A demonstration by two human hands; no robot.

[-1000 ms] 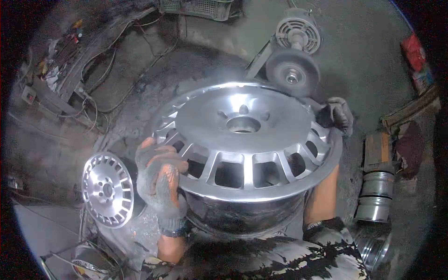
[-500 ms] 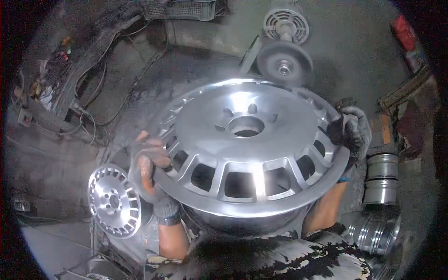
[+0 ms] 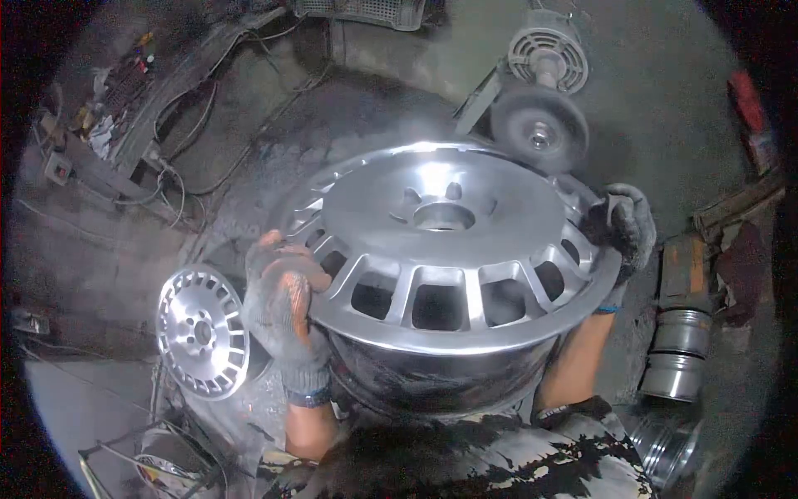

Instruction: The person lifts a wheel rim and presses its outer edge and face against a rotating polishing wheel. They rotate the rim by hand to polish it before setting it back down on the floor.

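Between my gloved hands is a large silver wheel rim (image 3: pixel 374 224), its slotted face turned up and tilted away from me. My left hand (image 3: pixel 291 303), in a worn grey and orange glove, grips the rim's left edge with fingers over the lip. On the right edge, my right hand (image 3: pixel 628 226) is closed in a blackened grey glove. Just beyond the rim's far right side, a round polishing wheel (image 3: pixel 540 133) looks blurred, as if spinning, on the shaft of a motor (image 3: pixel 549 51). The rim's far edge comes close to it in this view.
Another slotted wheel rim (image 3: pixel 202 333) leans at the left. More shiny rims (image 3: pixel 675 374) are stacked at the right. Cables (image 3: pixel 179 195) run along the left wall, and a plastic crate (image 3: pixel 366 10) sits at the back. A red object (image 3: pixel 746 100) is at far right.
The rim has tipped, so more of its dark barrel side shows near me. Both hands keep their hold. The view has shifted, moving the polishing wheel rightward and lower in frame.
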